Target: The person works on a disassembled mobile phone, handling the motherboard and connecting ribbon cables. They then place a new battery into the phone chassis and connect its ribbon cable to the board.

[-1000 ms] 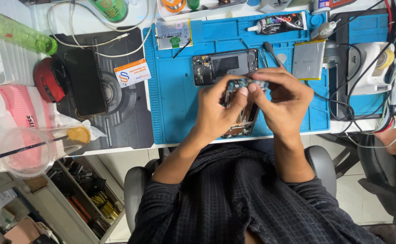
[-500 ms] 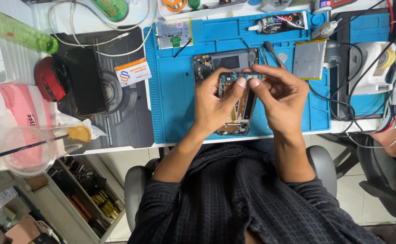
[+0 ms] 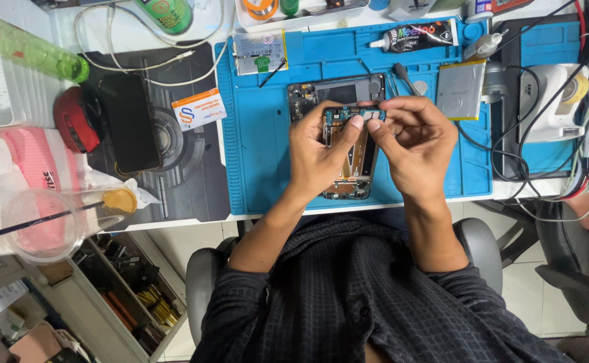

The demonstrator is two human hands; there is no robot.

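Note:
An opened phone body [image 3: 349,151] with bare circuit parts lies on the blue work mat [image 3: 267,154]. My left hand [image 3: 318,151] and my right hand [image 3: 412,144] meet over its upper end, fingertips pinching a small circuit board [image 3: 354,115] between them. A second dark phone frame [image 3: 335,91] lies crosswise just behind my fingers. My palms hide most of the phone's sides.
On the mat: a flat silver battery [image 3: 460,89], a black glue tube [image 3: 419,37], a battery pack [image 3: 259,52], a tool [image 3: 405,77]. Left: black phone [image 3: 130,121] on a dark pad, red object [image 3: 76,119], green bottle [image 3: 29,47], clear cup [image 3: 46,225]. Cables and a white device [image 3: 550,101] at right.
Both hands have moved up the phone toward its far end, lifting the small board between the fingertips. The rest of the bench is unchanged.

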